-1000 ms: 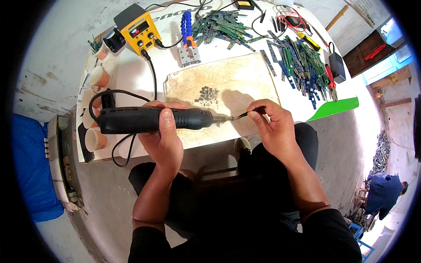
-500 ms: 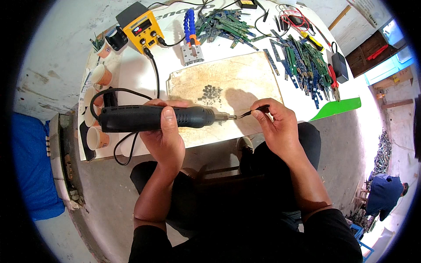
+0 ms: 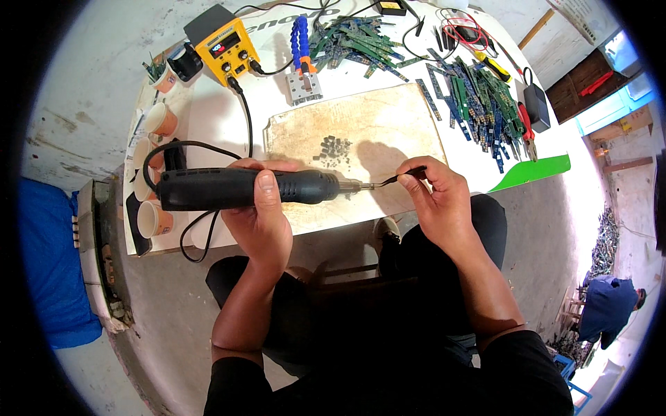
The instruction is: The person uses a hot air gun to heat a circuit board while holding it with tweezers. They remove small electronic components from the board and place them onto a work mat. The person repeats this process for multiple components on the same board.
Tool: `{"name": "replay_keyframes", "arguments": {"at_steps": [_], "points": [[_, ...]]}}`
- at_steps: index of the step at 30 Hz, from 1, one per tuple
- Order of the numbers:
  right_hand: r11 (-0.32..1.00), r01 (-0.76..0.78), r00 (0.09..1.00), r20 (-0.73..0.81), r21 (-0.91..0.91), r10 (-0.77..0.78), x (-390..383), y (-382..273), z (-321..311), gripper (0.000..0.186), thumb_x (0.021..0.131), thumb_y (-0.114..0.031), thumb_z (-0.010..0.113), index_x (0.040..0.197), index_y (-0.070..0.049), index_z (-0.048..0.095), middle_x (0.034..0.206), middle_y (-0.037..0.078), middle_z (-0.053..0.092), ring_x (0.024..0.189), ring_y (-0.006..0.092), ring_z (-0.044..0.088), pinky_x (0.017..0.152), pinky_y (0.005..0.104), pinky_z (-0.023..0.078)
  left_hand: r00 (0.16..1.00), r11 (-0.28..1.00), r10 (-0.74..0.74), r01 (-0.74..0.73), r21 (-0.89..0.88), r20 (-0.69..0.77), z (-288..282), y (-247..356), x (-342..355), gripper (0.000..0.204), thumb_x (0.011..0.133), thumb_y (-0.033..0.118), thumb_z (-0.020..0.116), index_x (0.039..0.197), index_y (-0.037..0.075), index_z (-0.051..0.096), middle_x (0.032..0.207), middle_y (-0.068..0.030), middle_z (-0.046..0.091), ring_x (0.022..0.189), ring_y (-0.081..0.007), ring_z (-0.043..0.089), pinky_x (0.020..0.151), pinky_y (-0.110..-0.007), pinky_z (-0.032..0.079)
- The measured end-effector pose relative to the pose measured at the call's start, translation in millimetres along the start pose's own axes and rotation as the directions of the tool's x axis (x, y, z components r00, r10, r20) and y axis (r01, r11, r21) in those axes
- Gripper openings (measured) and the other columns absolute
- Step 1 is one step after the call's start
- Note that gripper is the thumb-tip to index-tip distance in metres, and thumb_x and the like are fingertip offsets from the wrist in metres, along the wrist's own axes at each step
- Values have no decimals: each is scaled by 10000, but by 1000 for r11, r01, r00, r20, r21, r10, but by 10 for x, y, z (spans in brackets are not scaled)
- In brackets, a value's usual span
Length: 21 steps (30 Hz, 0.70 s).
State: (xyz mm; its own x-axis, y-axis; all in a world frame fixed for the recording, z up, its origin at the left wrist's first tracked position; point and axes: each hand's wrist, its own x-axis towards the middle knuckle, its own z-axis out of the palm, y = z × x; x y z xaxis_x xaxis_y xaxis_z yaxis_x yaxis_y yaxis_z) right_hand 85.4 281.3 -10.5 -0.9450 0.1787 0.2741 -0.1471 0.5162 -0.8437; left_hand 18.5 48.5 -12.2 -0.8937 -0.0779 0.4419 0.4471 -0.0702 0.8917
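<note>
Plain black top [image 3: 388, 371], short black sleeves [image 3: 524, 371], dark trousers [image 3: 491, 229], dark shoe [image 3: 388, 233] with a pale rounded toe [image 3: 386, 224], bare forearms [image 3: 241, 319], bare left hand [image 3: 263, 229], bare right hand [image 3: 442, 202]

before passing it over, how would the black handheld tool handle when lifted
The black handheld tool looks stiff, judging by its solid-looking casing. Its thick body suggests some heft. The cord looping from its rear may tug.

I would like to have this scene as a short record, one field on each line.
left hand: grips a black handheld tool, its metal nozzle pointing right
right hand: pinches dark tweezers, tips at the nozzle's end; contact unclear
work board: beige, small dark pieces near its middle
circuit strips: two piles, far middle and right
station: yellow and black, far left
paper cups: along the left side
</note>
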Motion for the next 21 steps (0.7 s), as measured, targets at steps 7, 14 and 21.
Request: {"name": "replay_keyframes", "arguments": {"at_steps": [7,14,21], "points": [[994,-63,997,-42,87,67,8,-9,18,66,938,1,667,1004,-5,659,930,119,702,842,174,681,748,290,525,1000,1000,-5,5,15,4,-24,27,11,261,1049,294,506,1084,35,521,890,-163,719,876,-188,672,899,-326,496],[990,99,988,-127,102,-86,305,5,267,105,924,-10,683,1028,-6,665,948,109,703,818,176,673,754,284,519,996,997,-4,11,77,-92,-131,2,115,312,1065,343,495,1085,33,524,892,-158,709,841,-152,657,834,-262,505],[990,88,988,-135,110,-73,276,26,290,110,905,0,692,1014,6,679,957,115,704,808,182,667,753,285,517,992,992,37,-23,120,-117,-240,-14,196,314,1076,344,484,1063,36,539,941,-161,709,873,-161,663,863,-275,516]]}}
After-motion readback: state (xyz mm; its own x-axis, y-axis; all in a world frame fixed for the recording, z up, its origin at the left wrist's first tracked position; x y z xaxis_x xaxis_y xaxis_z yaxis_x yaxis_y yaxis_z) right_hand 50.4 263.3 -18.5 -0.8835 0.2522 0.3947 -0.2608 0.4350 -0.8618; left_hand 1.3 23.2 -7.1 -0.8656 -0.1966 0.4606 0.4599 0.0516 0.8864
